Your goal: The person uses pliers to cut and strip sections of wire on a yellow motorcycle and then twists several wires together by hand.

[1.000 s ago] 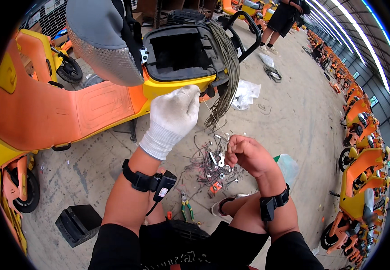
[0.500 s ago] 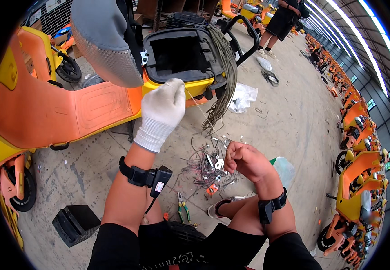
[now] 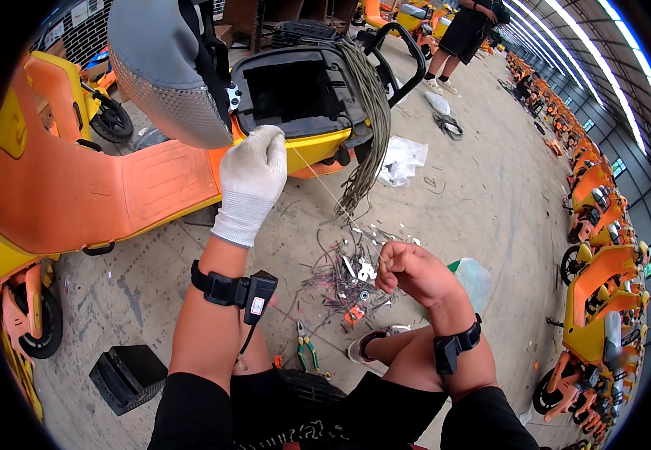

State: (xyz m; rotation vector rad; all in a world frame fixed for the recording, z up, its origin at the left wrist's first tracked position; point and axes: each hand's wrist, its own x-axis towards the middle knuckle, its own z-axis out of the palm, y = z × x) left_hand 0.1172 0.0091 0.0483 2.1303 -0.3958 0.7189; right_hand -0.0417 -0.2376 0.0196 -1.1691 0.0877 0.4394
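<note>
My left hand [image 3: 254, 169], in a white knit glove, is raised beside the yellow rim of an orange and yellow scooter [image 3: 175, 176]. Its fingers are pinched together. From beside them a thin pale string [image 3: 325, 187] slants down to my bare right hand [image 3: 411, 274], whose fingers are curled closed at its lower end. What lies inside either pinch is mostly hidden. A bundle of olive-grey cords [image 3: 374, 105] hangs over the back of the scooter's open black storage compartment [image 3: 295, 90]. The grey seat [image 3: 164, 71] is tipped up.
Cut ties and scraps [image 3: 351, 274] litter the concrete floor below my hands. Pliers [image 3: 306, 349] and a black box [image 3: 126, 375] lie near my legs. Another person [image 3: 468, 37] stands farther back. Rows of scooters [image 3: 603, 300] line the right side.
My left hand has moved a little left, and the string between the hands reaches farther left with it. My right hand stays nearly in place. The view has shifted slightly.
</note>
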